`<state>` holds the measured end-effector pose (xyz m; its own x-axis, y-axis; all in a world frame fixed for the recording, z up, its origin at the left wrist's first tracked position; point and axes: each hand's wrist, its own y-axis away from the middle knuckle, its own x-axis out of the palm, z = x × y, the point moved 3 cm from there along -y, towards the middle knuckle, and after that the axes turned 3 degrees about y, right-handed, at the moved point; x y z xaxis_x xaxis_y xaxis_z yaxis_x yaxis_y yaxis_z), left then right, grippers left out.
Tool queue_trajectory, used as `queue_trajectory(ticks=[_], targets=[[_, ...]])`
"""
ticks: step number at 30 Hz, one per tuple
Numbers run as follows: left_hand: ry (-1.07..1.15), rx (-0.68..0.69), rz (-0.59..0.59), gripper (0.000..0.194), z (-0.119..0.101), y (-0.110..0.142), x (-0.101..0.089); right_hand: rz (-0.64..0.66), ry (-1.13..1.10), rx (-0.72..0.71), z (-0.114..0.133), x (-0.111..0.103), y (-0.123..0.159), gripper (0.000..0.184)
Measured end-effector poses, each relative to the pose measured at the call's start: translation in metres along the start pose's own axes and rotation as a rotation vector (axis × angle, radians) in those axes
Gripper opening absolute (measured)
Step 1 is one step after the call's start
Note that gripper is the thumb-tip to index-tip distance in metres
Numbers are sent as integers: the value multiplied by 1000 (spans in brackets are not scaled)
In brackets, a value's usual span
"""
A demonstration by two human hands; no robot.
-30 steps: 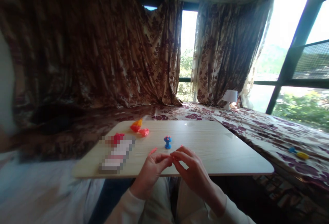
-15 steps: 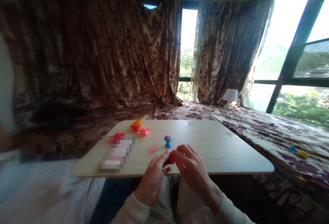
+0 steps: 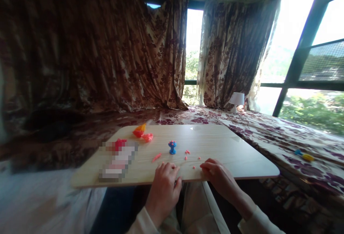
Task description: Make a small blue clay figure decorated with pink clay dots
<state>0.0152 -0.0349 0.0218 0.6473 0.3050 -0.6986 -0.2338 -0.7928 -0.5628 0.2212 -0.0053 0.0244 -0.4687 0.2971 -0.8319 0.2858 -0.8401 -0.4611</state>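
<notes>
While the blue figure [image 3: 172, 149] stands upright on the table [image 3: 228, 166], with small pink spots [image 3: 174, 142] on its head, several loose pink bits [image 3: 187, 152] lie to its right and nearer the person. The figure's body and those spots look done, by my judgement; the bits are not joined to it, and how many belong on it cannot be told. Just left of the figure and nearer, a pink strip [image 3: 156, 157] lies apart too. In front of the figure, the left hand [image 3: 164, 182] rests at the table's near edge, fingers loosely bent; whether they cover anything does not show. Right of the figure and nearer, the right hand [image 3: 215, 173] has its fingertips close together beside the nearest bits; I cannot tell if something is pinched there. Beyond the figure, to its left, sit a red lump [image 3: 138, 133], a yellow piece [image 3: 142, 127] and a coral lump [image 3: 147, 138]. Further left, a pixelated object [image 3: 120, 162] lies beside a dark pink lump [image 3: 121, 142].
</notes>
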Motion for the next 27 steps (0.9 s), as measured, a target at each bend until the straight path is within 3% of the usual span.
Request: queue_trajectory(ticks=[6,11,17,22,27], targets=[[-141,53,17,30,6,9,12,-12,255,-83,8,-3,20,27],[-178,75,-2,36,8,14,15,-20,326,-150,8,8,35,53],[-191,92,17,41,11,16,19,-114,407,-227,-7,28,41,65],[-204,82,12,39,11,17,20,-113,406,-279,4,35,45,66],[-220,97,17,42,13,18,21,-111,345,-225,16,31,32,64]])
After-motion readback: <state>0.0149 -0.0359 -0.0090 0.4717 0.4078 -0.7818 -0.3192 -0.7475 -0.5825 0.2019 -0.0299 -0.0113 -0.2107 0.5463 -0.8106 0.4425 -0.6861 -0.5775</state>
